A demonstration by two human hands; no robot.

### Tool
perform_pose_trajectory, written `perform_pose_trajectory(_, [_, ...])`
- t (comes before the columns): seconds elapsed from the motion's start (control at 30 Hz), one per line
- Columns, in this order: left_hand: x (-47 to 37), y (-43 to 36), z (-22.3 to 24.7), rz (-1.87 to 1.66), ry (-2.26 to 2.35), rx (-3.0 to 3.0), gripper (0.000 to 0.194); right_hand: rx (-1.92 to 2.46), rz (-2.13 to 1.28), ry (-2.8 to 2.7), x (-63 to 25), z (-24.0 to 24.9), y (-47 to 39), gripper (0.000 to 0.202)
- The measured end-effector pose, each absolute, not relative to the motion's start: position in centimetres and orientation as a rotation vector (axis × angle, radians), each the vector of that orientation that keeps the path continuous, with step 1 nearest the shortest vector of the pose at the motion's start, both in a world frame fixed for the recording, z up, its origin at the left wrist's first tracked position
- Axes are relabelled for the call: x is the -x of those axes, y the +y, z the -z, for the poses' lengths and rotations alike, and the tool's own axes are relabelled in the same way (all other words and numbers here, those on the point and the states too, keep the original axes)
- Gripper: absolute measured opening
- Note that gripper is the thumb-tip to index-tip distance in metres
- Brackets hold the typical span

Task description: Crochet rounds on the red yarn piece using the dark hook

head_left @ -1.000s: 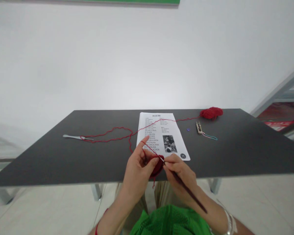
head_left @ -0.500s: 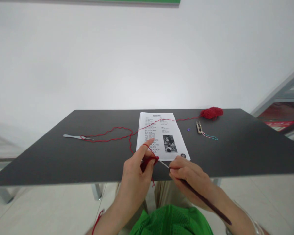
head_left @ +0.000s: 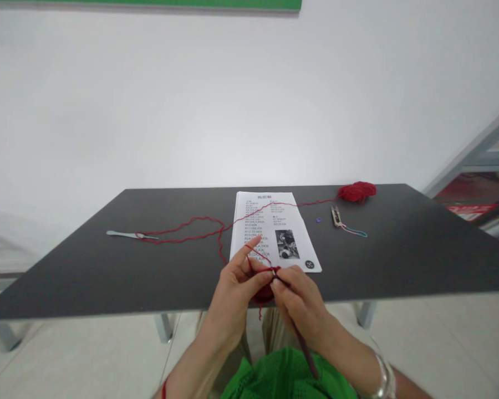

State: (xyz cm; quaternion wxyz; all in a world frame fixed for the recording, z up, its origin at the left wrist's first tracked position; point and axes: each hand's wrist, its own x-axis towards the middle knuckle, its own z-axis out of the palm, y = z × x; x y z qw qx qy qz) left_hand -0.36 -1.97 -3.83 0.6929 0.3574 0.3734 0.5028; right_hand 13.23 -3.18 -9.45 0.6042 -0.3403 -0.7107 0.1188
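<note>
My left hand (head_left: 235,288) pinches a small red crocheted piece (head_left: 264,295), with red yarn (head_left: 220,244) running over its raised index finger. In my right hand (head_left: 301,299) is a crochet hook with a dark brown handle (head_left: 305,350). The hook's tip meets the upper edge of the red piece, and the fingers of both hands come close together there. A short yarn tail hangs below the piece. Behind the hands lie printed sheets (head_left: 307,244), crossed by the yarn that leads to a red yarn ball (head_left: 357,192).
On the dark table (head_left: 183,277), a pale slender tool (head_left: 125,234) lies at the left with yarn looped round its end. Small thread snips (head_left: 336,216) with a teal cord and a purple ring (head_left: 318,220) lie right of the sheets. A white wall stands behind.
My right hand has moved left, up against the left hand, and the hook handle now points more steeply down. More of the red piece shows below the fingers.
</note>
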Motion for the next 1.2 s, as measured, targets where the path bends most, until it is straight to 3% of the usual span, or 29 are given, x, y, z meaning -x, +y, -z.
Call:
perform_pose_trajectory(0.1, [0.6, -1.8, 3.5, -1.058, 0.768, -0.680, 0.065, 0.620, -0.074, -1.744, -13.7, 9.7, -2.8, 0.023])
perform_pose_trajectory(0.33, [1.8, -1.0, 2.9, -1.020, 0.795, -0.693, 0.068, 0.614, -0.960, -1.270, -14.3, 8.2, -3.0, 0.007])
perform_pose_trajectory(0.9, [3.9, -0.3, 1.9, -0.669, 0.721, -0.943, 0.056, 0.589, -1.459, -1.379, -18.4, 3.6, -1.9, 0.014])
perform_pose_trajectory(1.07, [2.4, -0.8, 2.0, -0.924, 0.812, -1.049, 0.059, 0.506, -1.711, -0.995, -16.5, 4.6, -1.6, 0.022])
perform_pose_trajectory(1.2, [1.2, -1.8, 2.7, -1.120, 0.895, -1.055, 0.063, 0.541, -1.563, -0.816, -14.4, 5.5, -2.7, 0.018])
